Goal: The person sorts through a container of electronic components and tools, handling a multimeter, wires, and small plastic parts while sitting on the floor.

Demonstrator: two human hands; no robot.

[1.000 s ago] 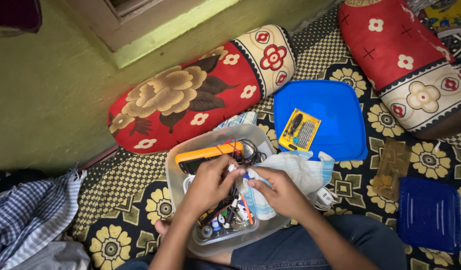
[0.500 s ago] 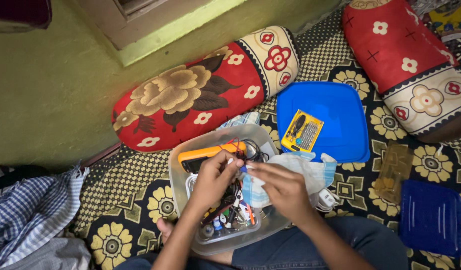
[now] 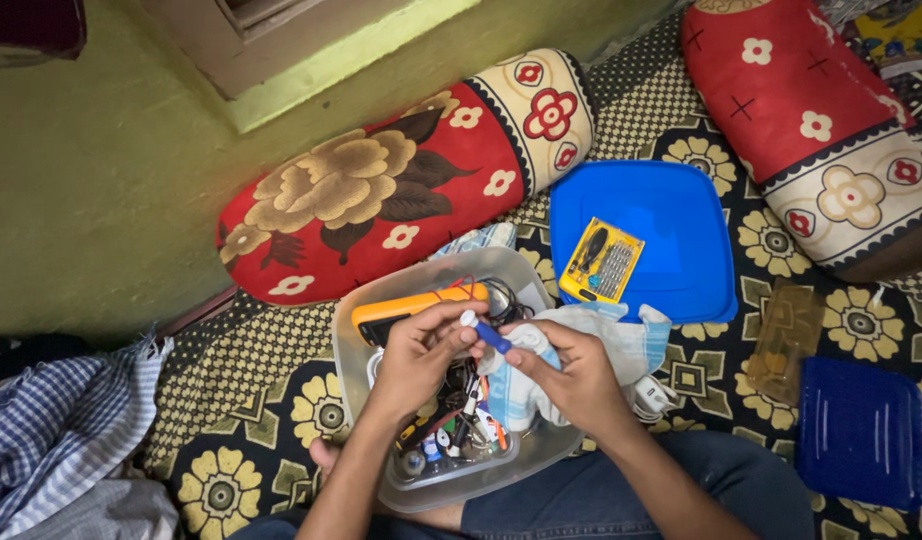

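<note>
Both hands hover over a clear plastic box [image 3: 353, 360] resting on my lap. My left hand [image 3: 416, 352] pinches the white end of a small blue-handled tool [image 3: 489, 336]. My right hand [image 3: 573, 377] grips the tool's other end and also holds a light striped cloth [image 3: 621, 340] that drapes over the box's right rim. Inside the box lie an orange multimeter [image 3: 401, 308], black cables and several small parts.
A blue lid [image 3: 671, 215] carries a yellow screwdriver-bit set [image 3: 601, 260]. Two red flowered bolsters [image 3: 401, 190] [image 3: 821, 120] lie along the green wall and at top right. A dark blue lid [image 3: 861, 430], a clear packet [image 3: 786, 340] and a white charger [image 3: 649, 397] lie right. Checked cloth [image 3: 51, 440] lies left.
The blue-handled tool has come up out of the cloth and now shows between both hands. My right hand has shifted slightly lower and right; the cloth bunches beneath it.
</note>
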